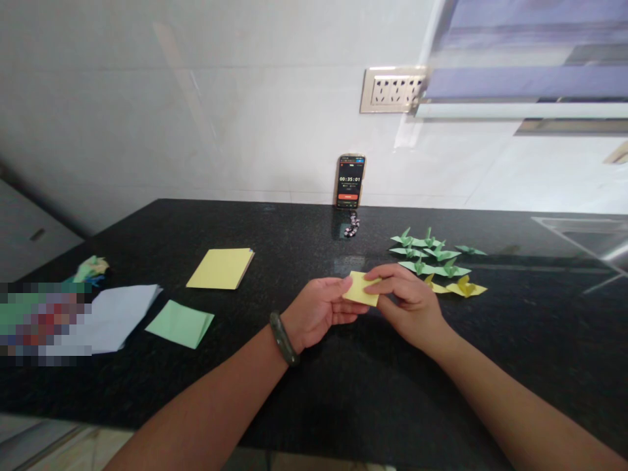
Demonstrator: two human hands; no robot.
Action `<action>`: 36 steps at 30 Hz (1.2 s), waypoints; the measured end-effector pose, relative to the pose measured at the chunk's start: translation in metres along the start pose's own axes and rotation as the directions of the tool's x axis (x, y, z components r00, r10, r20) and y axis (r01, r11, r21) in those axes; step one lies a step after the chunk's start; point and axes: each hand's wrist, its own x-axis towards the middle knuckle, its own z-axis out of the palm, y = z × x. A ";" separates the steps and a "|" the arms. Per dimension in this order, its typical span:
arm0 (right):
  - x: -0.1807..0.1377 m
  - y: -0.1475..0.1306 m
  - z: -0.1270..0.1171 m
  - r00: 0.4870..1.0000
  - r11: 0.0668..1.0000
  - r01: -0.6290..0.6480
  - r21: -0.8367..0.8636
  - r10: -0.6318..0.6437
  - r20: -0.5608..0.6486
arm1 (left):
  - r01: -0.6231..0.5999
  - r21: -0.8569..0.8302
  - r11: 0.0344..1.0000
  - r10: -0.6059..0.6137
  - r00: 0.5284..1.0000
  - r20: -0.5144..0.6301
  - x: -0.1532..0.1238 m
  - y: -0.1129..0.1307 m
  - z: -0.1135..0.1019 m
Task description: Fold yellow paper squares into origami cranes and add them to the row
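Observation:
Above the black countertop, both of my hands hold a small folded piece of yellow paper [360,290]. My left hand [321,311] pinches its left side, thumb on top and fingers beneath. On its right side, the fingers and thumb of my right hand [411,304] are closed on the paper. Just past my right hand stand several green origami cranes [434,254] in rows. Two yellow origami cranes [466,286] are in front of them, one partly hidden by my hand. A stack of yellow paper squares [220,269] and a folded green paper [181,324] lie left of my hands.
A phone [350,182] showing a timer leans upright against the tiled wall, its beaded strap [352,226] on the black countertop [294,242]. White sheets [115,314] and crumpled paper scraps [92,269] lie at the far left. A sink edge [583,242] is at the right.

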 end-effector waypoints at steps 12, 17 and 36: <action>-0.001 0.003 -0.004 0.990 0.980 0.120 -0.157 -0.106 0.094 | -0.156 0.039 0.987 0.160 0.976 -0.147 0.001 0.000 0.002; 0.001 0.005 -0.005 0.988 0.975 0.129 -0.179 -0.111 0.109 | -0.183 0.088 0.979 0.189 0.979 -0.069 0.001 0.001 -0.001; -0.002 0.007 0.004 0.971 0.970 -0.239 -0.036 0.239 -0.017 | -0.203 0.264 0.943 0.191 0.979 0.069 -0.002 0.001 0.003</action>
